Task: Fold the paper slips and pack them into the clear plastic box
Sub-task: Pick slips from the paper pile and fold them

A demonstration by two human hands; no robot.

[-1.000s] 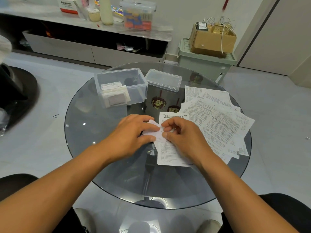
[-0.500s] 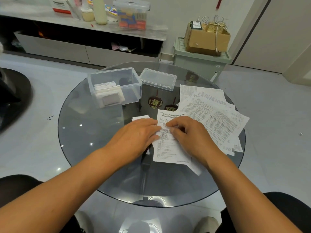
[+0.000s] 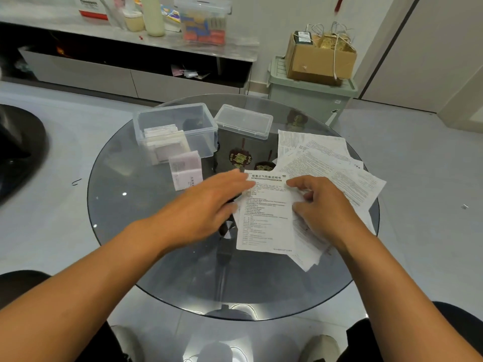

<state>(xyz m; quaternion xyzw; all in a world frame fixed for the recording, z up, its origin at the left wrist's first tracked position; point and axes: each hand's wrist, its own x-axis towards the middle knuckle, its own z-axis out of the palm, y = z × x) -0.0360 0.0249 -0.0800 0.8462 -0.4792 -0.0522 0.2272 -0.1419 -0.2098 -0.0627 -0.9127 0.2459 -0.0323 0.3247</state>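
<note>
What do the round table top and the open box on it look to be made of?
Table top: apparently dark tinted glass, glossy; it mirrors lights and shows the base through it. Open box: clear, smooth plastic by its look; folded slips show through its wall.

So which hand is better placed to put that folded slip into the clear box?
Probably the left hand: it is open, beside the folded slip, below the clear plastic box. The right hand pinches the unfolded leaflet.

A folded slip (image 3: 186,173) lies just before the open clear box (image 3: 206,121), beside flat printed sheets (image 3: 266,212).
</note>
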